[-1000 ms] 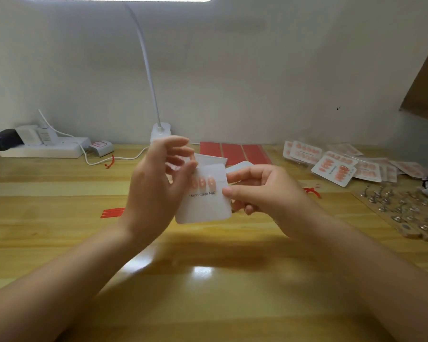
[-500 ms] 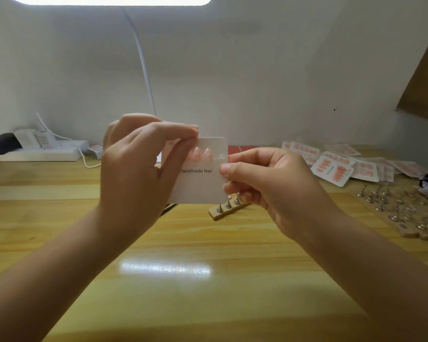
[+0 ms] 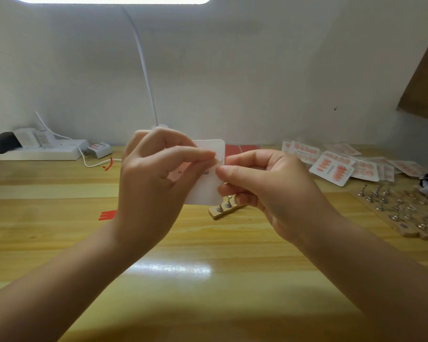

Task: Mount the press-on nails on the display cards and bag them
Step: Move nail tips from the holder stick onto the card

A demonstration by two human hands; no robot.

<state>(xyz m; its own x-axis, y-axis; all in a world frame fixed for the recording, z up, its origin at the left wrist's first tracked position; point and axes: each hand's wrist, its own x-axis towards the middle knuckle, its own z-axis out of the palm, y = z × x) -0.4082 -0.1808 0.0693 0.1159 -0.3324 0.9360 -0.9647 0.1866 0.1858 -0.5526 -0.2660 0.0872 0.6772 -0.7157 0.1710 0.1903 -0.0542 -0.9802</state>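
Note:
A white display card (image 3: pixel 205 188) with black lettering is held upright above the wooden table (image 3: pixel 178 280), between both hands. My left hand (image 3: pixel 153 188) curls over the card's front, its fingertips pressed near the upper right corner, hiding the pink nails on it. My right hand (image 3: pixel 265 188) pinches the card's right edge between thumb and forefinger. Under the card lies a small wooden strip with metal nail holders (image 3: pixel 226 208).
Bagged cards with orange nails (image 3: pixel 331 166) are piled at the back right. A wooden board of metal holders (image 3: pixel 403 208) lies at the right edge. Red sheets (image 3: pixel 240 149) lie behind the card, red strips (image 3: pixel 108 215) at left, a power strip (image 3: pixel 42 149) and lamp stem (image 3: pixel 146 77) behind.
Both hands lifted the card from low over the table to a higher, nearer position. My left fingers slid across the card's front and now cover the nails.

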